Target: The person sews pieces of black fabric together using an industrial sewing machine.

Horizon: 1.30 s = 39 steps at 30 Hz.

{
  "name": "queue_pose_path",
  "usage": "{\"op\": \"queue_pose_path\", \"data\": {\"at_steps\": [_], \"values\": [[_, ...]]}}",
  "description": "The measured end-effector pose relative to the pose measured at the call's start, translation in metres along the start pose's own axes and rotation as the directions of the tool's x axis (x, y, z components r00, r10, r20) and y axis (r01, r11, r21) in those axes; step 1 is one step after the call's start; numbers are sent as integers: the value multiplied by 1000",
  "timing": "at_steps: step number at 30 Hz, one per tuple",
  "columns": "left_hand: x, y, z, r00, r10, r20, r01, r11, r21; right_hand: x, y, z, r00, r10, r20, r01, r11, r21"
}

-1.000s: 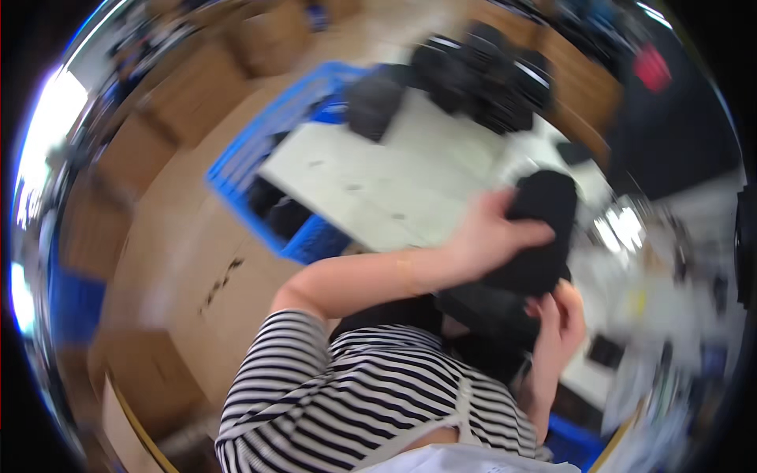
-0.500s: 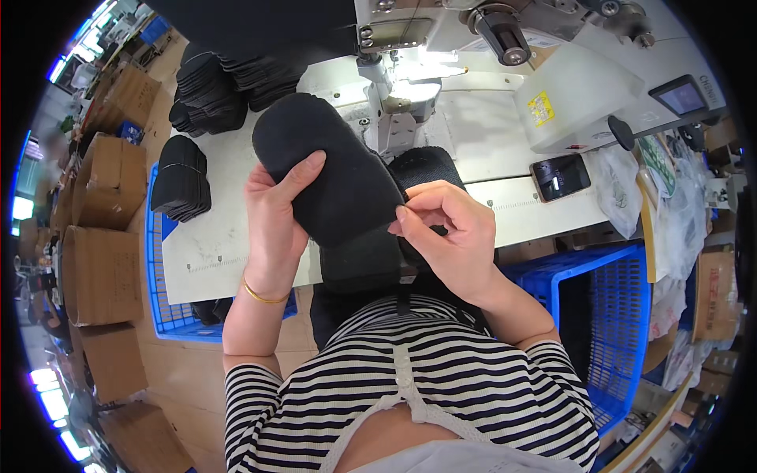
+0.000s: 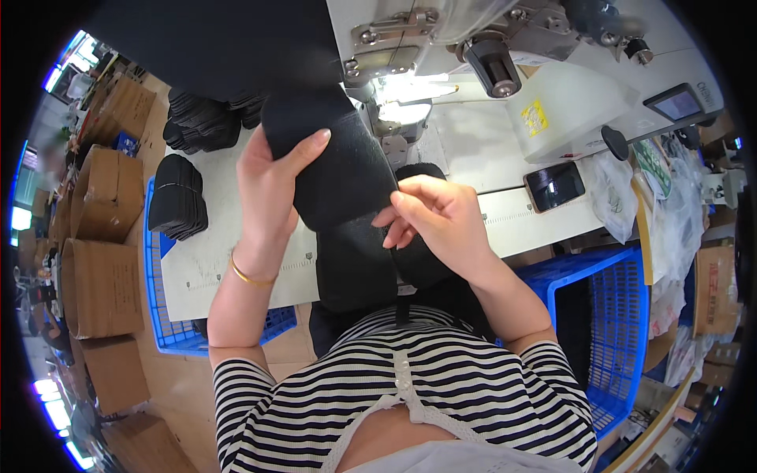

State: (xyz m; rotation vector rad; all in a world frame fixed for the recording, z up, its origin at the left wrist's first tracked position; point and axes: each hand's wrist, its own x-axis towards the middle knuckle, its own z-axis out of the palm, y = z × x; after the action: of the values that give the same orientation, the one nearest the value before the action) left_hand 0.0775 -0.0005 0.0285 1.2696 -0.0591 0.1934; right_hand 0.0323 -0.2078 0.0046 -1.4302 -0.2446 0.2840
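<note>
Black piece [image 3: 343, 169]: head view; in both hands, above the counter's front edge. Flat, matte, long, fabric-like. Top end blends into a large black shape [image 3: 213, 39].
Left hand [image 3: 264, 177]: thumb pressed on the face, other fingers behind it, mostly hidden.
Right hand [image 3: 441, 217]: thumb and index fingers pinching the right edge, others curled below.
Lower black piece [image 3: 355, 272]: just under the held one, near the lap.
Counter [image 3: 213, 272]: white, smooth, ruler marks along the front.
Machine [image 3: 607, 87]: pale housing, bare-metal parts, lit needle area.
Banded stack [image 3: 180, 197]: thin black rounded layers, counter's left side.
Phone [image 3: 554, 187]: glossy, dark, on counter, right.
Crates: blue plastic lattice, left [image 3: 150, 264] and right [image 3: 623, 339].
Room: brown cardboard boxes [image 3: 102, 288], tan floor [image 3: 185, 378].
</note>
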Motion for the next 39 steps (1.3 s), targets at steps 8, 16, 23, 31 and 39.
{"op": "queue_pose_path", "data": {"at_steps": [8,16,23,31,39], "values": [[55,10,9,989,40,146,-82,952,296,26,-7,-9,997,-51,-63,61,985,161],[59,19,19,992,-126,21,107,912,396,29,-2,-8,993,-78,-90,95,974,206],[68,18,15,983,-185,-15,170,864,474,30,6,9,989,-98,-113,121,969,214],[21,10,7,634,387,669,-773,354,527,28,6,15,960,-184,-210,201,978,59],[19,1,-7,640,334,692,-741,505,443,23,22,22,972,-211,-101,231,936,266]]}}
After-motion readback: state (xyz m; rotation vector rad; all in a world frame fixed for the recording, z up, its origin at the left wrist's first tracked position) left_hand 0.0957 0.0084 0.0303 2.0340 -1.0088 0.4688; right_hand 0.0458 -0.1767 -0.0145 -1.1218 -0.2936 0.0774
